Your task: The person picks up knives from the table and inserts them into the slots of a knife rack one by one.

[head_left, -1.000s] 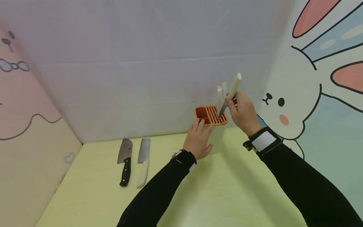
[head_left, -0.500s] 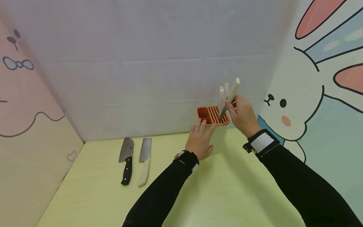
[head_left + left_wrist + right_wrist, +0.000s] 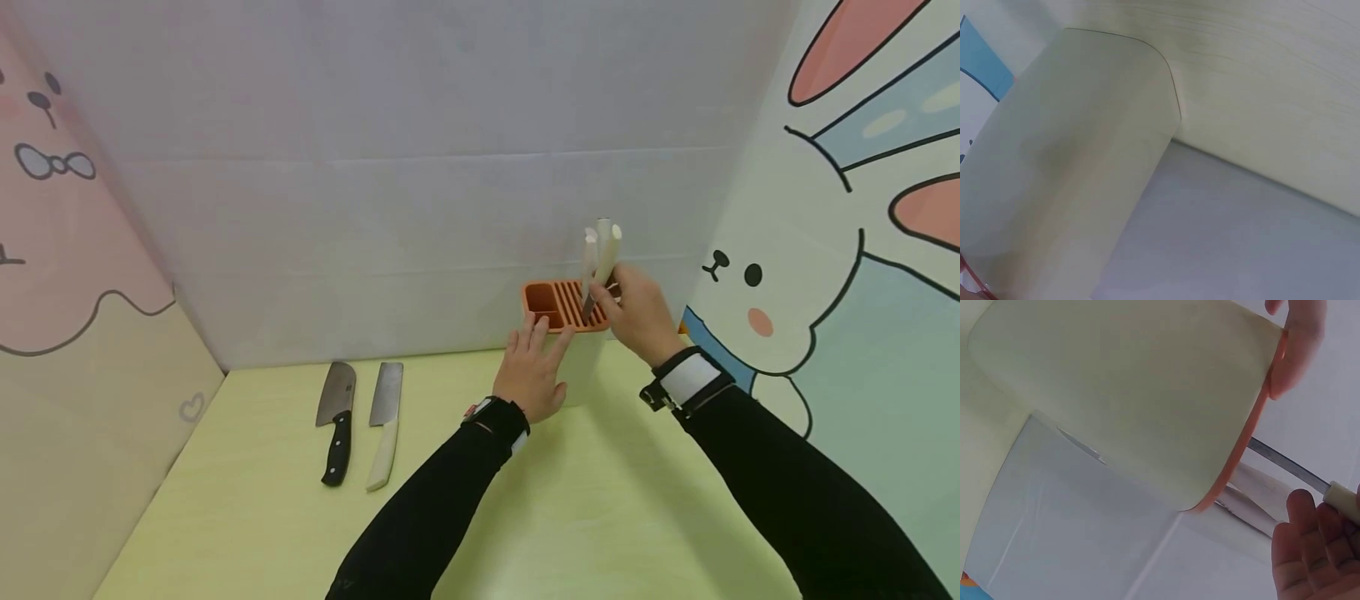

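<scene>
A pale knife block (image 3: 583, 371) with an orange slotted top stands near the back wall. My right hand (image 3: 637, 312) pinches the cream handle of a knife (image 3: 609, 252), its blade running down into a slot. In the right wrist view, part of the bare blade (image 3: 1288, 464) shows between the orange rim and the handle. My left hand (image 3: 531, 379) rests against the block's front, fingers straight, fingertips at the front rim. Two other pale-handled knives (image 3: 589, 254) stand upright in the slots beside the held one. The left wrist view shows mostly the block's side wall (image 3: 1085, 137).
Left on the yellow-green table (image 3: 247, 500) lie a black-handled cleaver (image 3: 339, 433) and a cream-handled cleaver (image 3: 385, 417), side by side with blades pointing away. A white wall sheet (image 3: 375, 250) closes the back; a rabbit-print panel (image 3: 787, 250) rises at the right.
My right hand has moved down with the knife, whose blade now sits deeper in the slot and whose handle stands more upright. My left hand has stayed on the block.
</scene>
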Motion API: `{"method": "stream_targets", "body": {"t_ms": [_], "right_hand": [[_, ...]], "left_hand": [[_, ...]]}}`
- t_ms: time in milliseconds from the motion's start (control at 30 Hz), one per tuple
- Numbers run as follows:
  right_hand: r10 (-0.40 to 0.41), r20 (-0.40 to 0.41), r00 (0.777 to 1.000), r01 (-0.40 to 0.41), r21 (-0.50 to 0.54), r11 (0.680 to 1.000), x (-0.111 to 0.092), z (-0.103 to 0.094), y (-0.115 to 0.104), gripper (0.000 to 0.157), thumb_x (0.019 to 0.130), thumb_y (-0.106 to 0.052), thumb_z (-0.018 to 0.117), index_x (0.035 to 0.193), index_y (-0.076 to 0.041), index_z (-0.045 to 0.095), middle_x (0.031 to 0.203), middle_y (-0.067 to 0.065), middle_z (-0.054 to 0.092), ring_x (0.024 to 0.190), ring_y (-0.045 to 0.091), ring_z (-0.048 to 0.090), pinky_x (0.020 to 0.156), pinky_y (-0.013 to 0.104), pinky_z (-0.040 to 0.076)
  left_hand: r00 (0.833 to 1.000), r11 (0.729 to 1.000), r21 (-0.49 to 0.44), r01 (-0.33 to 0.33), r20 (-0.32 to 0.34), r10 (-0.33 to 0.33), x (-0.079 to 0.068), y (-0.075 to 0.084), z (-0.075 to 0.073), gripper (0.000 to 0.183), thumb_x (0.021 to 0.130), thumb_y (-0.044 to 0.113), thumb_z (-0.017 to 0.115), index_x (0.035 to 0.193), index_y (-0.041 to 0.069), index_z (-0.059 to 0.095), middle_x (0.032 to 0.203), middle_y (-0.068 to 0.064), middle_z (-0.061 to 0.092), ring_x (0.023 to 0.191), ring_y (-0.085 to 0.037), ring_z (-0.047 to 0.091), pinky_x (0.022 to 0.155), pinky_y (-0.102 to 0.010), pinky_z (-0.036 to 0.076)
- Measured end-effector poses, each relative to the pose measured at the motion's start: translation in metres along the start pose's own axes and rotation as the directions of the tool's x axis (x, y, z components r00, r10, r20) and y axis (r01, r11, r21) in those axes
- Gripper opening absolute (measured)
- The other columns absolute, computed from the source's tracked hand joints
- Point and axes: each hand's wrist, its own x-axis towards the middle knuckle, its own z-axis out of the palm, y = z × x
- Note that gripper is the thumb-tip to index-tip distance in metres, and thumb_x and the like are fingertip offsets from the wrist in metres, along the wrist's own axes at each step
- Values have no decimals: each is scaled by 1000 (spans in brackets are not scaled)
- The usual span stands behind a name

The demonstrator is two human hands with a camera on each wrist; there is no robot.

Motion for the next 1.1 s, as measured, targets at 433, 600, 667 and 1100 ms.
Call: {"method": "stream_targets", "body": {"t_ms": [433, 600, 667, 1100], "right_hand": [[44, 64, 997, -42, -39, 998, -6, 15, 7, 25, 96, -26, 55, 106, -3, 56, 92, 13, 63, 76, 25, 61, 59, 44, 54], [51, 63, 997, -46, -80, 996, -9, 21, 9, 26, 96, -28, 56, 101, -3, 56, 89, 14, 63, 72, 25, 60, 55, 43, 52], [53, 57, 997, -48, -95, 994, -11, 24, 10, 26, 95, -29, 56, 99, -3, 56, 85, 12, 63, 68, 23, 59, 53, 41, 51], [56, 8, 998, -55, -115, 992, -16, 33, 15, 25, 92, -27, 62, 100, -4, 57, 82, 11, 64, 63, 20, 58, 52, 41, 50]], "left_hand": [[1000, 1000, 13, 10, -9, -9, -2, 0, 1, 93, 82, 49, 65, 152, 24, 9, 150, -18, 23, 139, -36, 2, 111, -49, 23], [1000, 999, 35, 3, -25, -2, -2, -1, 4, 94, 81, 50, 65, 152, 24, 9, 150, -17, 23, 139, -36, 3, 110, -49, 26], [1000, 999, 49, 2, -28, -1, -2, 0, 5, 93, 82, 52, 63, 152, 24, 9, 150, -17, 23, 139, -36, 4, 110, -49, 26], [1000, 998, 66, 3, -29, -1, -3, -1, 5, 90, 83, 50, 61, 151, 24, 9, 150, -16, 23, 139, -36, 2, 110, -47, 26]]}}
